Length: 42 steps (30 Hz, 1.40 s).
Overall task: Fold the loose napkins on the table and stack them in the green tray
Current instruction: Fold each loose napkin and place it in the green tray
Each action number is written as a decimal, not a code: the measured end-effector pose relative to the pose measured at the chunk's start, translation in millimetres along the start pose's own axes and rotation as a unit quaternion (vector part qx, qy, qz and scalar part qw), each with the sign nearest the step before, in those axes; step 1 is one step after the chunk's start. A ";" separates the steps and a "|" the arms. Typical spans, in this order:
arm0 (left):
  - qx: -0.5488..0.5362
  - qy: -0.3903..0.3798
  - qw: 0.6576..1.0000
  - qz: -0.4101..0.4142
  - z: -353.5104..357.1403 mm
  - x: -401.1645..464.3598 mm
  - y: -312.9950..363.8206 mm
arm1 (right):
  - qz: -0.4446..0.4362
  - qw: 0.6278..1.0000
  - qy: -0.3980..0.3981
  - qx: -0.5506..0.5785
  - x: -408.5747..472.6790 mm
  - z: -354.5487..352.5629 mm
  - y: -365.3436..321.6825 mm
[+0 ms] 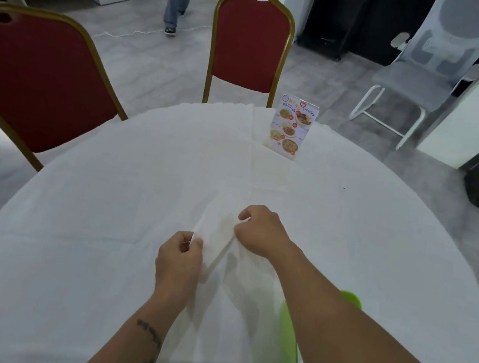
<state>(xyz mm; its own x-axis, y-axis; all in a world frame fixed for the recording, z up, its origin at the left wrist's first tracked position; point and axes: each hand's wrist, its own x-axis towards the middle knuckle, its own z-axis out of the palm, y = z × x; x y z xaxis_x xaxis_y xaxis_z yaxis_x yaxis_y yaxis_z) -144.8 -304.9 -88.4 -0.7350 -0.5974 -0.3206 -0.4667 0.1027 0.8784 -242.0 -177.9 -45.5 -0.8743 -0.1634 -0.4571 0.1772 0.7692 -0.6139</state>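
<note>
Fingers of the left hand (179, 261) curl in and pinch the near-left edge of a white napkin (218, 225), while the right hand (261, 232) pinches its right side between thumb and bent fingers; both hands hold cloth, neither is spread wide; the napkin lies near the middle of the round table (103, 190), partly lifted between the two grips, and its outline is hard to separate from the white tablecloth beneath; this looks like the folding step, with an edge gathered and a crease not yet laid; the next move seems to call for carrying the pinched edge across to meet the opposite one, keeping corners aligned, then pressing flat; the green tray (291, 348) sits near the table's front edge, just under the right forearm, and whether it holds anything I cannot tell; farther out stands a menu card (291, 126) toward the far rim, with two red chairs (250, 40) beyond the table.
</note>
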 end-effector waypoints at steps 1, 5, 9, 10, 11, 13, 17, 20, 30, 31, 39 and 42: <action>0.008 0.004 1.000 -0.013 -5.4 -4.7 -3.1 | 0.010 1.000 0.003 0.005 -7.1 7.1 -1.7; 0.093 0.003 0.995 -0.035 -31.3 -22.4 -17.4 | 0.067 0.997 0.006 0.041 -37.8 38.1 -1.3; 0.270 0.048 0.957 0.100 -40.6 -27.2 -31.8 | 0.078 0.989 0.043 0.114 -50.5 57.8 10.7; 0.301 0.044 0.942 0.145 -39.1 -27.0 -33.0 | 0.086 0.986 0.051 0.134 -52.7 60.8 13.7; 0.326 0.026 0.927 0.184 -36.5 -26.5 -33.8 | 0.089 0.982 0.059 0.153 -54.7 63.4 17.3; 0.365 -0.030 0.902 0.231 -29.7 -23.9 -36.7 | 0.100 0.975 0.062 0.187 -61.5 67.1 21.6; 0.436 -0.082 0.865 0.233 -18.5 -17.8 -42.7 | 0.115 0.961 0.067 0.243 -70.5 71.1 34.1; 0.446 -0.059 0.866 0.217 -11.0 -16.7 -40.4 | 0.121 0.957 0.074 0.253 -71.2 71.0 42.2; 0.360 -0.023 0.918 0.162 -4.0 -16.7 -32.1 | 0.116 0.946 0.049 0.299 -64.4 69.7 45.2; 0.344 -0.030 0.923 0.171 -5.6 -18.6 -32.5 | 0.116 0.938 0.048 0.324 -62.5 68.8 43.4; 0.255 -0.114 0.929 0.242 -20.3 -45.5 -42.1 | 0.130 0.916 0.115 0.360 -62.8 62.2 25.8; 0.217 -0.123 0.938 0.241 -30.0 -51.5 -37.6 | 0.094 0.925 0.131 0.343 -74.3 59.7 18.3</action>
<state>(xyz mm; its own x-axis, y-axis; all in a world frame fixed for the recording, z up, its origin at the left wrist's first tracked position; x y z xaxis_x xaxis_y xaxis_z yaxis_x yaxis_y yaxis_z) -74.6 -301.9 -94.3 -0.9782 -0.2033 -0.0423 -0.1686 0.6590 0.7330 -146.8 -188.5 -61.2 -0.8619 0.1578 -0.4818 0.5049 0.1803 -0.8441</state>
